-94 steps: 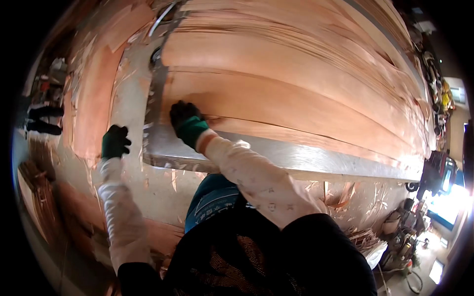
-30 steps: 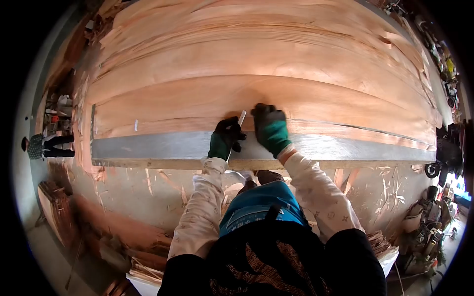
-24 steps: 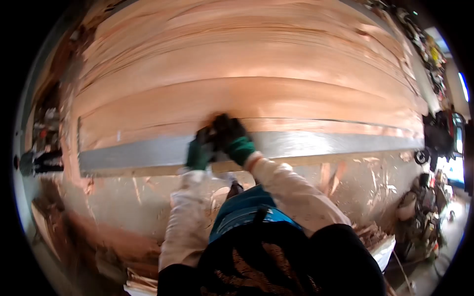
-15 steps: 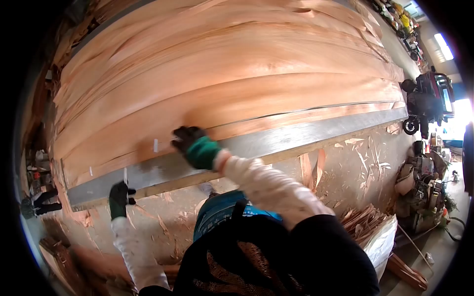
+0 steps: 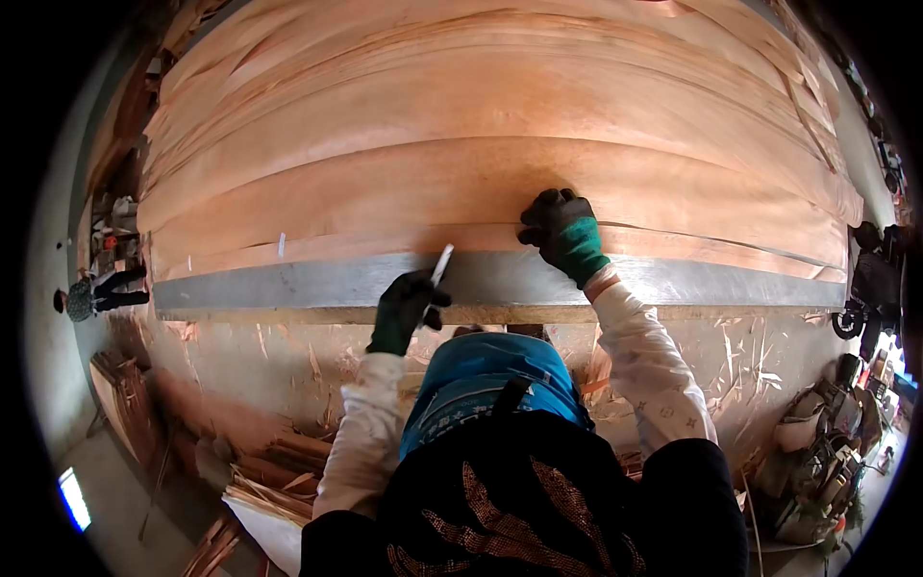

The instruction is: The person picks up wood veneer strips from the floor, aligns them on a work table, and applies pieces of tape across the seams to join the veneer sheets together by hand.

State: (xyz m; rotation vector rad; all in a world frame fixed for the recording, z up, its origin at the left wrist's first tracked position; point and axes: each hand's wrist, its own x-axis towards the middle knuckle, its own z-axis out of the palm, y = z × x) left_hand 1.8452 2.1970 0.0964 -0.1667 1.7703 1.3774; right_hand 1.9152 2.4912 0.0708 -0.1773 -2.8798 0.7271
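My left hand [image 5: 401, 313], in a dark green-and-black glove, is closed around a slim, pale-bladed knife [image 5: 441, 266]. Its tip points up and away over the grey metal strip [image 5: 317, 281] along the near edge of the table. Farther right, my right hand [image 5: 561, 231], gloved alike, rests at the edge of the wood veneer sheets [image 5: 385, 183]. Its fingers are curled in, and whatever lies under or between them is hidden. A narrow veneer strip [image 5: 711, 250] runs from beside that hand toward the right, next to the metal.
Two small white marks [image 5: 282, 244] show on the veneer at left. Another person [image 5: 91, 293] stands beyond the left end. Veneer scraps [image 5: 735, 356] litter the floor, with stacked wood [image 5: 274, 486] behind at left and machinery [image 5: 827, 442] at lower right.
My view has swung and shifted left to right along the table. The right hand, blurred before, is now sharp at the veneer edge; the left hand with the knife has come nearer to it.
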